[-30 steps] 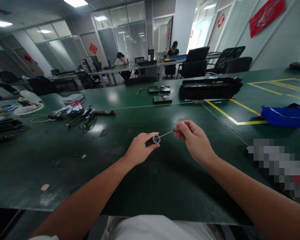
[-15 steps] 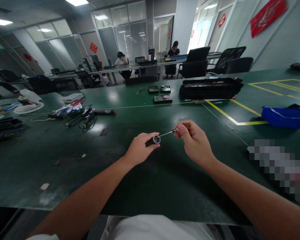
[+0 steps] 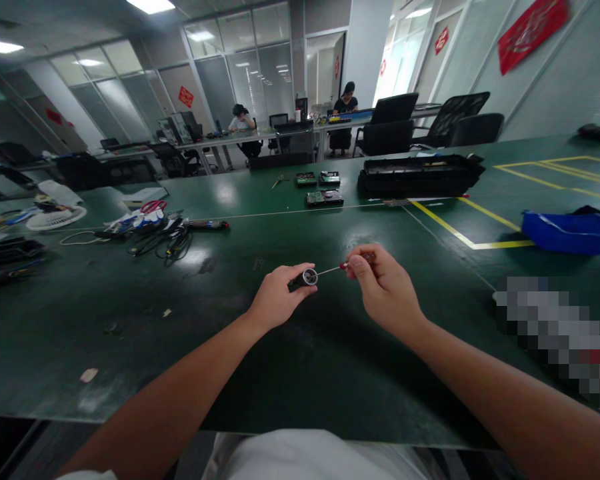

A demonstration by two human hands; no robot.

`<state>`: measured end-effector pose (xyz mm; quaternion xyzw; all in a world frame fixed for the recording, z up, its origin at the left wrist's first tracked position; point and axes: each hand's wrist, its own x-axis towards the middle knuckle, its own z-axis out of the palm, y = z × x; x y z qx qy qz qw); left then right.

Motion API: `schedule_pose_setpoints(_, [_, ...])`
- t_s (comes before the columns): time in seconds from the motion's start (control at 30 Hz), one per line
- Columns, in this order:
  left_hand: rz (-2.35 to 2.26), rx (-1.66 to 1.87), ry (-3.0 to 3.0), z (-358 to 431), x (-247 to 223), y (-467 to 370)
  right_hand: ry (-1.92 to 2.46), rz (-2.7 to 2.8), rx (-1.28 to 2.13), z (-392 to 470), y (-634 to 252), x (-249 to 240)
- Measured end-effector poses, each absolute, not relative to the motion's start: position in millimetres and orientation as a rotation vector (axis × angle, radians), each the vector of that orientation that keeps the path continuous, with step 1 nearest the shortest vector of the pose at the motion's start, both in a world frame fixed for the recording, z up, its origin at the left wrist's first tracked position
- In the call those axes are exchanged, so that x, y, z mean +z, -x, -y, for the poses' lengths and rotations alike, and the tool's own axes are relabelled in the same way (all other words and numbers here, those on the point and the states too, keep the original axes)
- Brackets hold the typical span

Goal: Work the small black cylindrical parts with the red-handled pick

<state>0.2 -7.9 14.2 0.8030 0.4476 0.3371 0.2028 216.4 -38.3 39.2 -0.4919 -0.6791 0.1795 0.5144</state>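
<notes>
My left hand [image 3: 279, 297] is closed around a short dark cylinder [image 3: 309, 277] with a pale ring at its open end, which faces right. Thumb and fingers grip it from below and above, just over the green table [image 3: 260, 387]. In my right hand [image 3: 384, 283] is a screwdriver [image 3: 344, 266] with a reddish handle, pinched between thumb and fingers. Its thin metal shaft points left, and the tip is at the cylinder's open end; whether it touches inside I cannot tell.
Several circuit-board drives [image 3: 325, 198] lie beyond my hands, beside a long black housing [image 3: 423, 177]. A blue bin [image 3: 570, 233] stands at the right. Tangled cables [image 3: 173, 237] and a white fan-like part [image 3: 55, 218] are on the left. Two people sit at a far desk.
My right hand and the screwdriver have shifted slightly left. The cylinder in my left hand has also moved a little left, and the whole view has drifted slightly.
</notes>
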Motion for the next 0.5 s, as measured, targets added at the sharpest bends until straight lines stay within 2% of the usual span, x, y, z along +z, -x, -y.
schedule_pose_setpoints(0.5, [-1.287, 0.906, -2.219, 9.7, 16.5, -0.8, 1.236, 1.605, 0.434, 37.3, -217.4, 43.0])
